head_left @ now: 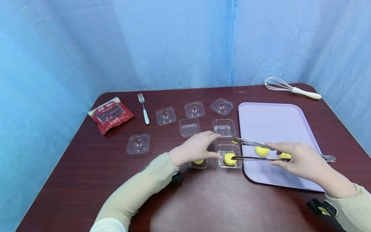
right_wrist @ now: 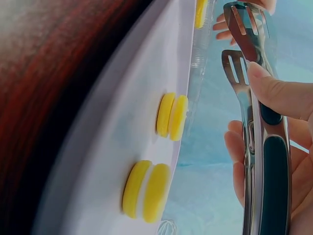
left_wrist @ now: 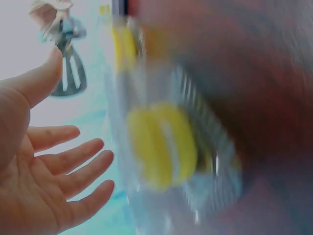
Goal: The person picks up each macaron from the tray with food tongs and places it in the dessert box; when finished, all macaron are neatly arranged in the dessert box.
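My right hand (head_left: 301, 159) grips metal tongs (head_left: 255, 158) with dark handle inlays, their arms spread apart. The tong tips are above a clear plastic box (head_left: 239, 151) holding a yellow macaron (head_left: 230, 159); nothing is pinched between them. My left hand (head_left: 197, 148) reaches over the boxes, its fingers relaxed and apart in the left wrist view, holding nothing. Partly behind that hand, another macaron (head_left: 198, 162) sits in a second box (head_left: 203, 166). Two macarons, one farther left (head_left: 262, 151) and one (head_left: 285, 155) partly behind my right hand, lie on the lilac tray (head_left: 272, 119).
Open boxes (head_left: 189, 127) (head_left: 224, 127) stand behind my left hand. Several clear domed lids (head_left: 195, 109) lie beyond and to the left. A fork (head_left: 144, 111) and a red food packet (head_left: 111, 114) are at the left; a whisk (head_left: 292, 89) lies at the back right.
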Demonstrator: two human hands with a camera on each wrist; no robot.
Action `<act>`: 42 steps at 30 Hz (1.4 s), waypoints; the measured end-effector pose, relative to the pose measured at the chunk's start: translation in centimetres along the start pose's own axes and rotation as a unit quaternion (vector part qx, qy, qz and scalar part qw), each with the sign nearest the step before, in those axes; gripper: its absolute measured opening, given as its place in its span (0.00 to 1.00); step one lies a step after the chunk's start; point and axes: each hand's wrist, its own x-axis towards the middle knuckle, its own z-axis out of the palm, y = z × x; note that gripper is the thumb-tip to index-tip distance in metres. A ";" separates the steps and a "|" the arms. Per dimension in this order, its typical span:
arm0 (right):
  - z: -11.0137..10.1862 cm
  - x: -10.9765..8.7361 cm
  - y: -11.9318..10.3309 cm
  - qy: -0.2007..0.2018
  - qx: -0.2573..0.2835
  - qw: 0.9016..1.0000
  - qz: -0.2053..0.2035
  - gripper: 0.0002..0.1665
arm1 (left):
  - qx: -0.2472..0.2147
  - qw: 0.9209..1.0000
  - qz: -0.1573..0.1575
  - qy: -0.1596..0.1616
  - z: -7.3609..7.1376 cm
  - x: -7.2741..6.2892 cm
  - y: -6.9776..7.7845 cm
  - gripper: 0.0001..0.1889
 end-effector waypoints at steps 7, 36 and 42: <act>0.0 -0.3 0.1 -0.001 0.001 1.000 0.009 0.36 | -0.022 0.996 -0.034 0.076 -1.5 -1.2 -3.3 0.36; 0.1 -0.8 0.3 0.008 0.015 1.000 0.017 0.36 | -0.011 0.987 -0.159 0.018 -1.5 -0.7 -9.2 0.42; -0.3 -0.9 0.7 0.017 0.010 1.000 0.024 0.37 | -0.003 0.987 -0.160 0.011 -1.5 -0.5 -9.1 0.42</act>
